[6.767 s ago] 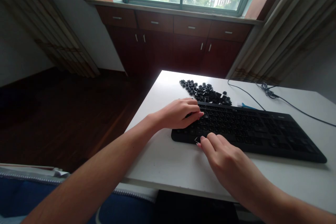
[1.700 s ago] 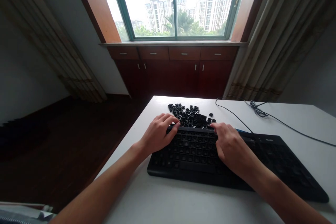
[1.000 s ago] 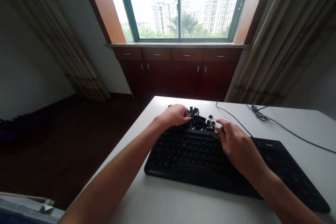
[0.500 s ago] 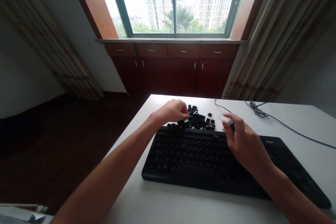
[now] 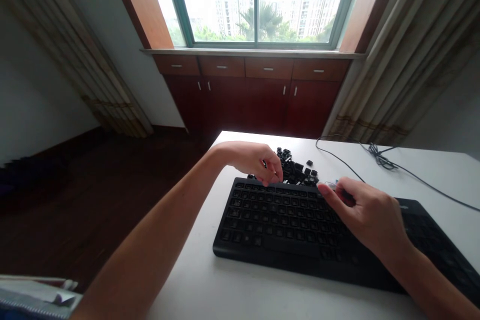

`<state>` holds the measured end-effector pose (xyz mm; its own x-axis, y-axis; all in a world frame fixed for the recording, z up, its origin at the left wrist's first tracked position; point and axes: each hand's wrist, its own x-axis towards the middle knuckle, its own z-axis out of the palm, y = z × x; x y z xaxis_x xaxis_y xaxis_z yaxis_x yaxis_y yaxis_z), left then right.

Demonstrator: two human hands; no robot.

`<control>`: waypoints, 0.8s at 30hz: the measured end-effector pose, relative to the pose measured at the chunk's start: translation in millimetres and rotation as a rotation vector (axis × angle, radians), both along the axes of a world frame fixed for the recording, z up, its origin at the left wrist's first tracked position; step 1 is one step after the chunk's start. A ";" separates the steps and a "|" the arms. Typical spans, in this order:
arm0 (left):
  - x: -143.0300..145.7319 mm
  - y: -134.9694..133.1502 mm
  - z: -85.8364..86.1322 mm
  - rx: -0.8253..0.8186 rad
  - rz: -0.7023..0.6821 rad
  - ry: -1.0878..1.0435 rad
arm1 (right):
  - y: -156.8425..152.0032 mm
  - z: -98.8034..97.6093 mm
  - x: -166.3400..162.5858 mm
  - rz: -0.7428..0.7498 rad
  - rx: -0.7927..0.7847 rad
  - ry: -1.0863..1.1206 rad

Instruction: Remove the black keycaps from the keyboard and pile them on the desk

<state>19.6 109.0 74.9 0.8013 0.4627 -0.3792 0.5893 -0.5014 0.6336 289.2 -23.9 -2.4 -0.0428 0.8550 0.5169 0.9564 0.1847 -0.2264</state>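
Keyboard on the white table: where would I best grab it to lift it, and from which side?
Probably by the left end of the keyboard, coming in from the left and hooking under its thin, flat edge. The right hand, pinching a small tool, and its forearm lie over the right half; loose keycaps and the left hand crowd the far edge.

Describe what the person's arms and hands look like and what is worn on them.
Both arms are bare as far as the view shows: no sleeves reach the forearms or wrists. The left hand and the right hand wear no gloves, and no watch, bracelet or ring shows. The fingernails are too small to judge.
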 end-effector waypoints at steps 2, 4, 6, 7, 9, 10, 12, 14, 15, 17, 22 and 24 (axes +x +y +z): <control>0.9 0.6 -1.7 -0.038 0.003 0.003 | -1.1 0.9 -2.1 -0.043 -0.004 -0.016; 1.7 0.3 -2.4 -0.051 0.003 0.003 | -0.8 0.4 -3.6 -0.071 -0.010 -0.013; 2.2 -0.5 -2.4 -0.040 0.001 -0.005 | 0.7 -1.4 -3.9 -0.082 0.003 0.004; 2.4 -0.9 -2.2 -0.033 0.002 -0.010 | 1.7 -2.6 -3.5 -0.080 0.021 0.013; 2.9 -1.5 -2.0 -0.019 0.010 -0.010 | 3.6 -4.6 -2.1 -0.049 0.076 0.028; 3.4 -1.7 -1.8 -0.007 0.011 -0.007 | 4.6 -5.2 -1.2 -0.028 0.108 0.032; 4.7 -1.6 -1.4 0.028 0.003 -0.001 | 6.5 -5.5 0.8 0.028 0.173 0.028; 6.0 -1.6 -1.6 0.066 0.000 -0.007 | 8.7 -5.1 3.3 0.097 0.243 0.014; 6.0 -1.9 -2.3 0.076 0.008 -0.017 | 10.1 -4.8 4.9 0.131 0.277 0.004; 3.2 -4.2 -5.8 0.074 0.040 -0.054 | 13.1 -4.4 8.7 0.198 0.333 -0.014; -27.0 -29.1 -28.5 0.130 0.128 -0.257 | 16.5 -2.4 14.4 0.262 0.405 -0.051; -44.0 -46.7 -39.4 0.138 0.182 -0.327 | 13.6 -0.2 13.0 0.279 0.419 -0.045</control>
